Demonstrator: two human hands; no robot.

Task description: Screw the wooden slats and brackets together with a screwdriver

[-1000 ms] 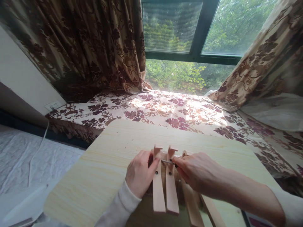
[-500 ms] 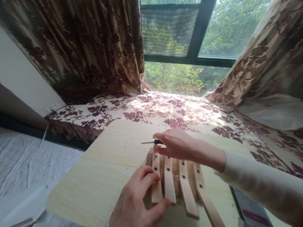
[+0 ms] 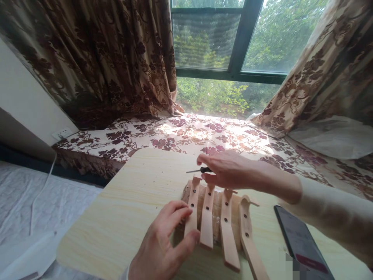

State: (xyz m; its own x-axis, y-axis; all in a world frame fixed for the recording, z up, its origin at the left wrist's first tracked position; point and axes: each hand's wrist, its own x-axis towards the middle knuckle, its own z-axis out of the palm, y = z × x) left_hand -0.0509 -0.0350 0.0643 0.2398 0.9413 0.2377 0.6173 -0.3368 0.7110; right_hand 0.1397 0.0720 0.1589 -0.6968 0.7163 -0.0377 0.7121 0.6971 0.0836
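Observation:
My left hand is closed on the leftmost wooden strip, with the index fingertip on its edge and the thumb across its lower part. In my right hand is a small screwdriver, its dark handle between the fingers and its thin metal shaft pointing left above the table. Several pale bent wooden strips with dark screw heads or holes lie side by side across a brown, rough-looking block. The rightmost strip runs toward the lower edge of the view. My palm hides most of the screwdriver handle.
The pale wood-patterned table has small dark specks on it. A dark phone lies at its right. Beyond the table is a floral-covered window ledge, with patterned curtains and a window behind. White bedding is at the left.
My right hand has drawn back to the right with the screwdriver, uncovering the strips' upper ends. My left hand has shifted slightly left, and more of the phone shows.

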